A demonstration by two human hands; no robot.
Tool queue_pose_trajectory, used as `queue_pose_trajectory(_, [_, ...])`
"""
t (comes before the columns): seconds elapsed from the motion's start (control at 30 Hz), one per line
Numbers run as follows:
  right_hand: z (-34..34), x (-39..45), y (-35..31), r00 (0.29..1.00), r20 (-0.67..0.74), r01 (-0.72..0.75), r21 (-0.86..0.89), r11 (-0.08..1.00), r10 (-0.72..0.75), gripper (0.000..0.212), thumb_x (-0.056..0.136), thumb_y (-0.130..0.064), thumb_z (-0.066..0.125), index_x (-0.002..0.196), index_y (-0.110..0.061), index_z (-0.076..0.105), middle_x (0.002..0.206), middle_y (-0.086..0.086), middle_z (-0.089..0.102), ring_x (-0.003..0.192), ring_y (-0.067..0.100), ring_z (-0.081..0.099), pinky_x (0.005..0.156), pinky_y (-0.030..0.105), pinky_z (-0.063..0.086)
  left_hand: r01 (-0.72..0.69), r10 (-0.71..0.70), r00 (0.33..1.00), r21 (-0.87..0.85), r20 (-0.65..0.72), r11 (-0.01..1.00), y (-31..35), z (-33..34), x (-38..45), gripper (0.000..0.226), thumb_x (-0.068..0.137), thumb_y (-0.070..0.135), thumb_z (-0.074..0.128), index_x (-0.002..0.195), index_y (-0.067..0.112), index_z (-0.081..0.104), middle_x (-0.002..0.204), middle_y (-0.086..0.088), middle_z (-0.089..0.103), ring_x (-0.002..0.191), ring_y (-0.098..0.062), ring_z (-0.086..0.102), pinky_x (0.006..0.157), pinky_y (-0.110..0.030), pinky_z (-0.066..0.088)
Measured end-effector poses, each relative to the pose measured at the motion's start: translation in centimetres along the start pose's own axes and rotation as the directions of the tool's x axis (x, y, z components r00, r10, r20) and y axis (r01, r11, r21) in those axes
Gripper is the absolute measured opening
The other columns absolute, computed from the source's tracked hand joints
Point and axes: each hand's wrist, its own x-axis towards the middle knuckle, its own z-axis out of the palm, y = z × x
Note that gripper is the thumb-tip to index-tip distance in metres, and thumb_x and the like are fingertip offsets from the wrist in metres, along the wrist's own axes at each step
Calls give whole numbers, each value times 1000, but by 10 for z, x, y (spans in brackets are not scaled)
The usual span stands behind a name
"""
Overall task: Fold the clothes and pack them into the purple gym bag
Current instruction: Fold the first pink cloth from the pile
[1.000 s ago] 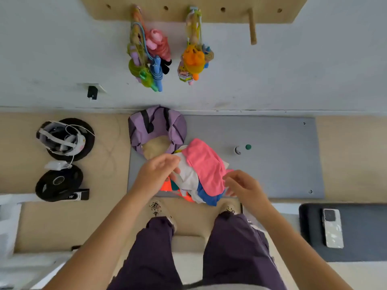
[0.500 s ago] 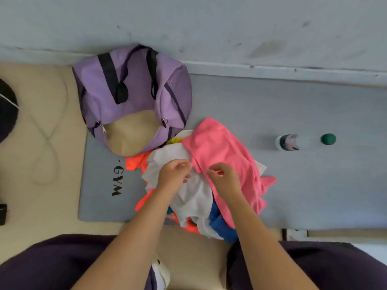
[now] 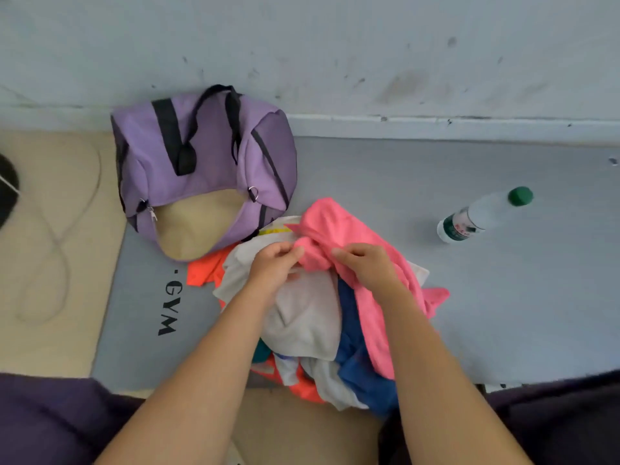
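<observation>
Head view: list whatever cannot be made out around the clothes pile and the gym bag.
- Clothes pile: how many garments; they overlap, and both forearms cover part.
- Pink garment: its type; it is bunched, with the left hand and right hand on it.
- Purple gym bag: contents; only tan lining shows through the opening.
- Bottle: label text too small.
- Black object: cut by the left edge.

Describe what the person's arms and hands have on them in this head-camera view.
Both forearms are bare up to the frame's edge: no sleeves show. The left hand and the right hand wear no gloves, and no rings, watch or bracelet can be seen. The only clothing in view is the dark purple trousers at the bottom corners.
</observation>
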Motion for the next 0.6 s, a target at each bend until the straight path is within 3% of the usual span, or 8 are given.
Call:
queue_pose_trajectory(0.07, [-17, -29, -31, 998, -17, 67, 8, 998, -67, 25, 88, -21, 70, 75, -1, 70, 65, 3, 54, 63, 11, 44, 59, 25, 37, -44, 46, 998, -77, 32, 996, 26, -4, -34, 9, 97, 15, 58, 89, 17, 61, 86, 0, 66, 77, -12, 64, 73, -28, 54])
queue_pose_trajectory(0.2, [-51, -103, -102, 975, 9, 218, 120, 968, -221, 20, 91, -18, 67, 94, 1, 73, 83, 10, 67, 77, 17, 57, 73, 32, 46, -210, 221, 972, -124, 83, 970, 85, -13, -118, 11, 99, 16, 54, 90, 15, 59, 82, -3, 66, 71, -14, 63, 63, -21, 54])
queue_pose_trajectory(0.37, [-81, -216, -180, 902, 40, 411, 230, 882, -431, 17, 96, -11, 57, 83, -10, 68, 78, 3, 65, 72, 12, 58, 69, 25, 47, -455, 473, 878, -182, 67, 871, 148, -33, -235, 9, 99, 17, 55, 92, 15, 61, 80, -1, 64, 66, -11, 60, 58, -22, 47])
queue_pose_trajectory(0.47, [-96, -277, -208, 867, 41, 468, 275, 840, -497, 14, 99, -12, 52, 93, -5, 63, 88, 12, 62, 80, 18, 55, 74, 30, 45, -602, 608, 793, -123, 17, 789, 174, -50, -302, 15, 99, 17, 55, 85, 21, 59, 68, 6, 57, 55, -3, 51, 50, -16, 39])
queue_pose_trajectory(0.6, [-111, -333, -228, 792, 102, 567, 241, 787, -602, 14, 96, -19, 59, 92, -8, 68, 89, 8, 67, 80, 14, 62, 73, 25, 51, -670, 670, 736, -42, 98, 741, 193, -68, -364, 14, 98, 21, 57, 84, 23, 57, 52, 5, 42, 35, -4, 31, 36, -13, 21])
